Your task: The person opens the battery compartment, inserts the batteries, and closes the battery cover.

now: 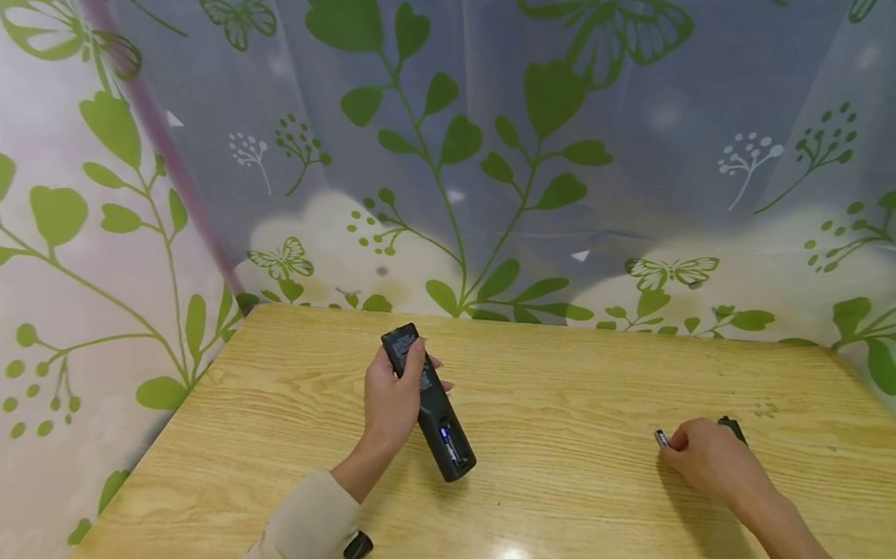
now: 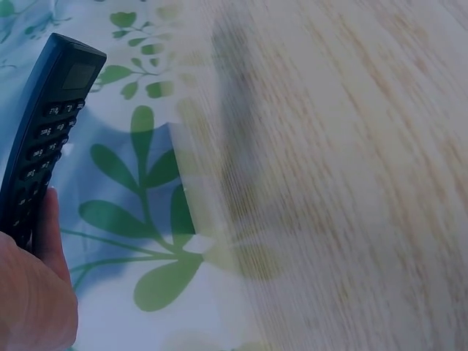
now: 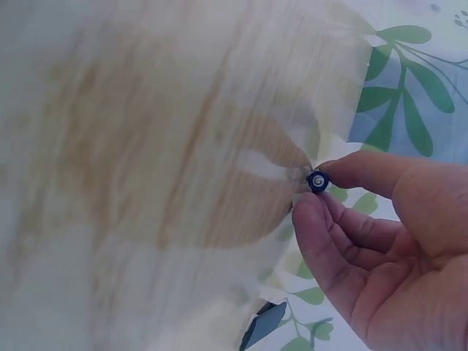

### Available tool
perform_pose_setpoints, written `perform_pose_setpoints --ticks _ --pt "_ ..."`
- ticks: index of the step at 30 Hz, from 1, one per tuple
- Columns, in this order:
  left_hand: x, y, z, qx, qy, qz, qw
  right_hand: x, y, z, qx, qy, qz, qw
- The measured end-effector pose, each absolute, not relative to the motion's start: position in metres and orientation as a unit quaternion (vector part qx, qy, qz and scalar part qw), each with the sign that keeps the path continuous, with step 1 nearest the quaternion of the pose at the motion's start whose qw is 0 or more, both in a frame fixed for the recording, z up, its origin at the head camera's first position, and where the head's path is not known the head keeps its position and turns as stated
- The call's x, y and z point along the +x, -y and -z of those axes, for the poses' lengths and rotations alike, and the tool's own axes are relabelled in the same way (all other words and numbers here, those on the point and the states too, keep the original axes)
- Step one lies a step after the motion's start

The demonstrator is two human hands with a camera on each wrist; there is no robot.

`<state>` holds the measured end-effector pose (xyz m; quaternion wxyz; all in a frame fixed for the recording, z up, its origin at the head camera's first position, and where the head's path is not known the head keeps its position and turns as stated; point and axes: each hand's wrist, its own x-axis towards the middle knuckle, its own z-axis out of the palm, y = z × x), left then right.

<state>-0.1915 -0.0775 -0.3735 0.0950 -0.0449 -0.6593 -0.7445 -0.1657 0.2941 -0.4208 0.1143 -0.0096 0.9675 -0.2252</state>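
My left hand (image 1: 393, 398) grips a black cordless phone handset (image 1: 436, 412) above the table, its back turned up in the head view. A battery (image 1: 450, 446) shows in the uncovered compartment at the handset's lower end. The left wrist view gives the handset's (image 2: 45, 131) other face, with rows of keys and a small screen, beside my left hand (image 2: 36, 292). Out to the right, my right hand (image 1: 718, 462) pinches a small battery (image 1: 662, 438) between thumb and fingertips. In the right wrist view the battery (image 3: 317, 181) is seen end-on.
A dark flat piece (image 1: 732, 427) lies on the wooden table (image 1: 563, 385) just behind my right hand. By my left sleeve is a small black object (image 1: 358, 549), partly hidden. A leaf-patterned cloth (image 1: 497, 190) hangs along the table's far edge and left side.
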Motion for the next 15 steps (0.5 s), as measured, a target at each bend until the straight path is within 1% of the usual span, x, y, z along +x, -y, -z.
perform_pose_setpoints --ticks 8,15 --pt "-0.192 0.077 0.374 -0.039 0.657 0.747 0.092 -0.161 -0.286 0.422 -0.021 -0.966 0.246 0.075" --pt "-0.205 0.079 0.394 -0.045 0.65 0.753 0.094 -0.16 -0.257 0.413 -0.044 -0.954 0.291 0.052"
